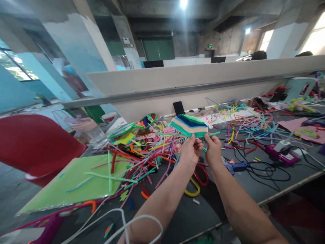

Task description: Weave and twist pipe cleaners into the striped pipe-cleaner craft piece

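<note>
A flat striped panel of pipe cleaners point(189, 126), in green, dark blue, cream and teal bands, is held up above the table. My left hand point(191, 149) pinches its lower edge near the middle, thumb on top and the other fingers curled below. At the lower right corner, my right hand point(212, 147) grips the same edge between thumb and fingers. A teal stem end sticks out to the right past that hand. Under and left of my hands lies a tangled heap of loose pipe cleaners point(152, 156), mostly pink, red and green.
A blue glue gun point(236, 166) and a purple power strip point(281, 155) with black cables lie to the right. On the left are a green sheet point(73, 183), a clear jug point(91, 132) and a red chair point(38, 145). A phone point(178, 108) leans against the low partition point(198, 76).
</note>
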### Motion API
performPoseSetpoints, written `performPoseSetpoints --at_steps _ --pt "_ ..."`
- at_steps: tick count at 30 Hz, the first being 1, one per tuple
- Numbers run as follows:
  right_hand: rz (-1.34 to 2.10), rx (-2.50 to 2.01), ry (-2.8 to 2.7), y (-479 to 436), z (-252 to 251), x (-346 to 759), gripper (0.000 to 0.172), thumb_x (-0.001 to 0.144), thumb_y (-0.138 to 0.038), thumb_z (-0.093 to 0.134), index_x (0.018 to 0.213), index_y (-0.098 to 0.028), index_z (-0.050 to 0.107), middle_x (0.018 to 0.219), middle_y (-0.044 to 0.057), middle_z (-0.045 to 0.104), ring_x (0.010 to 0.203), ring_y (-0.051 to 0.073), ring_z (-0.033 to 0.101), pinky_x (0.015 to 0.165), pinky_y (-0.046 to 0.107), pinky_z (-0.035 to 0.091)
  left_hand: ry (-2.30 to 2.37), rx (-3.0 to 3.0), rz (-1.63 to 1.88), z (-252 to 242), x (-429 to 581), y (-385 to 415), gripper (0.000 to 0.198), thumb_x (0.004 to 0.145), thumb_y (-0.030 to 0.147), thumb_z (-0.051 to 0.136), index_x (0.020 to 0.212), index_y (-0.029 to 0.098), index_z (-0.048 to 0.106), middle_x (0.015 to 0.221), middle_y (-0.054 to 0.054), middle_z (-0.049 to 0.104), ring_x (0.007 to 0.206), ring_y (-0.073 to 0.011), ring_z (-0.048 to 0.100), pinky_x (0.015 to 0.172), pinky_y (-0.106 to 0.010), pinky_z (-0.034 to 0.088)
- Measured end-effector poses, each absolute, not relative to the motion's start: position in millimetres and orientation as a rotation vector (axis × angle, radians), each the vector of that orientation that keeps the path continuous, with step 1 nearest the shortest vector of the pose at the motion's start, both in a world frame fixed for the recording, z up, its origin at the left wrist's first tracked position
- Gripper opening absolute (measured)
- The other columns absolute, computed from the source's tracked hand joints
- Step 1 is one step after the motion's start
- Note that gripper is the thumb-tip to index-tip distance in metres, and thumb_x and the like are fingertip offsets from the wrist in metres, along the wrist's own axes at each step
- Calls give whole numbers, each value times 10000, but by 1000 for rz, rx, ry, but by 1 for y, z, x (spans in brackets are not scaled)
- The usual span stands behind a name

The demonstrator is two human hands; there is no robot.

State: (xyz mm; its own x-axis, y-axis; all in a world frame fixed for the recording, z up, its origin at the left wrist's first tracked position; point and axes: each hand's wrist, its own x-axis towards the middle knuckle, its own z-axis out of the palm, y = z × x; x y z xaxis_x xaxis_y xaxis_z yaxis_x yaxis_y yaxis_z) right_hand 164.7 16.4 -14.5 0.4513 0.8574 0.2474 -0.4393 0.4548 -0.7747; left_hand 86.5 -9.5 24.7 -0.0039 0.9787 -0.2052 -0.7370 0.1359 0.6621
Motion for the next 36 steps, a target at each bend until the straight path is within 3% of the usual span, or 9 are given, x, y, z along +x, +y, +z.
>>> performPoseSetpoints --at_steps 6,12,18,23,31,36 --pt "879 -669 -655 15 -13 165 322 659 -382 755 590 -165 528 684 -16 589 638 96 516 603 230 429 701 325 1426 31 86 -11 338 921 326 480 691 91 559 525 -8 557 398 -62 521 359 -139 421" --pt "867 -683 -670 15 -12 166 273 664 -385 746 684 -157 597 683 -22 588 634 96 514 612 235 422 758 304 1414 35 88 -13 317 930 286 461 710 82 565 537 -15 569 405 -58 534 385 -132 453" --pt "808 -701 -583 22 -7 179 297 660 -419 728 694 -160 586 623 -35 576 568 97 497 577 243 407 794 629 1158 55 76 -24 90 868 146 510 855 86 576 650 -57 636 475 -109 614 439 -181 516" --pt "791 -667 -525 27 -7 189 294 684 -399 709 640 -172 528 602 -48 557 567 89 497 607 239 414 942 954 1265 65 51 -16 179 782 87 563 958 120 560 669 -11 606 502 -143 641 442 -224 533" --pt "785 -678 -548 23 -5 184 299 700 -414 689 640 -174 520 631 -32 562 622 105 522 629 245 427 1178 1189 1298 46 51 -3 210 786 196 607 968 95 636 649 -32 633 481 -161 640 420 -250 527" --pt "808 -654 -561 20 -4 181 271 682 -377 712 645 -166 545 670 -23 574 639 103 513 632 243 423 1111 1167 1277 40 54 -2 191 778 276 627 869 109 644 542 5 574 423 -142 602 330 -194 427"
